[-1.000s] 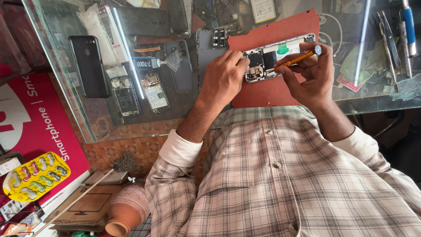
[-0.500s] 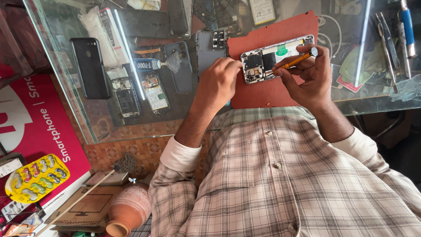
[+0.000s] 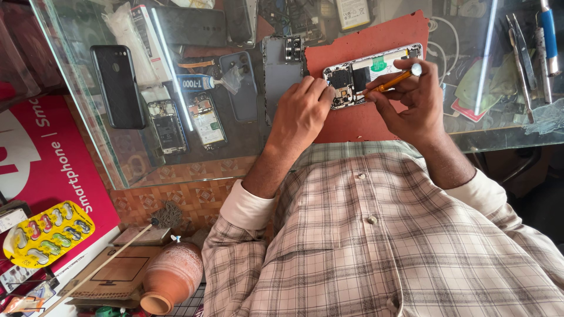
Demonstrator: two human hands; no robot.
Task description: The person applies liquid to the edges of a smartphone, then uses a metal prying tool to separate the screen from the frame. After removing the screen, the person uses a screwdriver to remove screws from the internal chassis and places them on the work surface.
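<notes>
A right hand clamps an orange screwdriver over an opened phone, steadied at nine o'clock by closed left-hand fingers; likely mid-unscrewing, needing precise tip placement.

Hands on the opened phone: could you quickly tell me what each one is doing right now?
Left hand: fingers curled, steadying the opened phone.
Right hand: closed on an orange screwdriver.
</notes>
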